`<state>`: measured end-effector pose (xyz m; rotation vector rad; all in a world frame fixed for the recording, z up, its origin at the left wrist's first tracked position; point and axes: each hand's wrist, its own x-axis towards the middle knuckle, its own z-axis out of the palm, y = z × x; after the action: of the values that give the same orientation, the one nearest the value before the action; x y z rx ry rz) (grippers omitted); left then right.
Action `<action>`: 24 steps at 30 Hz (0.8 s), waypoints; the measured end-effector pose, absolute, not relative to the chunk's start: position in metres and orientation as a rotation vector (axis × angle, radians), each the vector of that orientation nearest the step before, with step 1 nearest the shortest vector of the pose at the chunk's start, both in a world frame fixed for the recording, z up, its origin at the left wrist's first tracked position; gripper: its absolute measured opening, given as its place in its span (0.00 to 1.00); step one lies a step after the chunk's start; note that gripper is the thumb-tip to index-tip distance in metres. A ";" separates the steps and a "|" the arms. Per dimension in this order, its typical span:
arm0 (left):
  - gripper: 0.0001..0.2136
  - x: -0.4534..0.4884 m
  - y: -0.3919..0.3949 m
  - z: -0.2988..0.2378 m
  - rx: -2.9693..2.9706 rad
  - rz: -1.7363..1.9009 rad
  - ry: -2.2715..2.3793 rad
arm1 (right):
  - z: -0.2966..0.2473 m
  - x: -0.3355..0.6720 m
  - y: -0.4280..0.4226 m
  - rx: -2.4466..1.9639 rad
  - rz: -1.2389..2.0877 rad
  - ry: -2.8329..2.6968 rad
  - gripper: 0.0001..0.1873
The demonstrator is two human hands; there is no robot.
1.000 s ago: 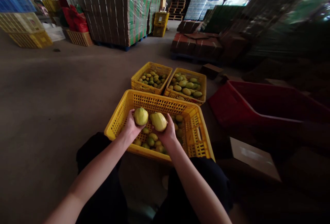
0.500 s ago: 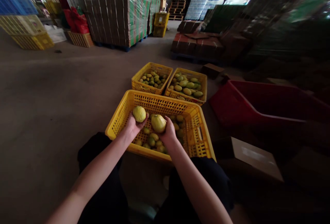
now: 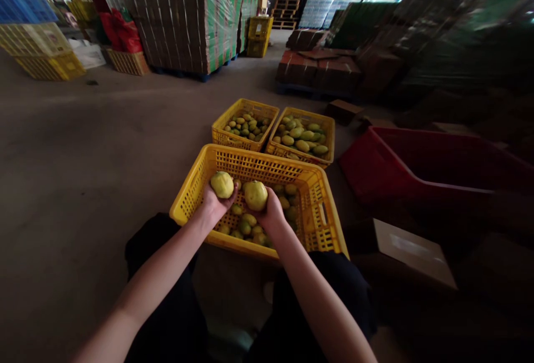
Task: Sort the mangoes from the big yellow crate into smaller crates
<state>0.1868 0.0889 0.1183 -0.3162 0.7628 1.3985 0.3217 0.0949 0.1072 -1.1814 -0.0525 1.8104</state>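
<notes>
My left hand [image 3: 216,200] is cupped under a yellow-green papaya [image 3: 222,185], its fingers curled around the lower side. My right hand [image 3: 272,210] grips a second papaya [image 3: 256,196], rounded and faintly ribbed, from its right side. Both fruits are held close together over a large yellow plastic crate [image 3: 323,207] with slotted walls. Smaller yellow and green fruits [image 3: 246,226] lie on the bottom of this crate, partly hidden by my hands and forearms.
Beyond the near crate stand two yellow crates of fruit, a left one [image 3: 221,136] and a right one [image 3: 329,148]. To the right are a red tub [image 3: 362,168] and a cardboard box [image 3: 413,251]. Wrapped pallet stacks [image 3: 175,18] stand farther back.
The papaya in my left hand has tilted and shifted slightly left. The one in my right hand has turned a little and moved slightly up. Both stay held.
</notes>
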 end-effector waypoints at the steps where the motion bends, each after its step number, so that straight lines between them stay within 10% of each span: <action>1: 0.15 0.187 0.089 0.117 -0.315 1.392 0.758 | 0.107 0.321 0.095 -1.165 1.808 -0.073 0.07; 24: 0.16 0.190 0.081 0.132 -0.036 1.406 0.651 | 0.122 0.323 0.087 -0.924 1.828 -0.061 0.15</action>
<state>0.1895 0.0812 0.1323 -0.0360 0.6513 1.4057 0.3226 0.0866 0.1222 -0.9241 -0.0609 1.8278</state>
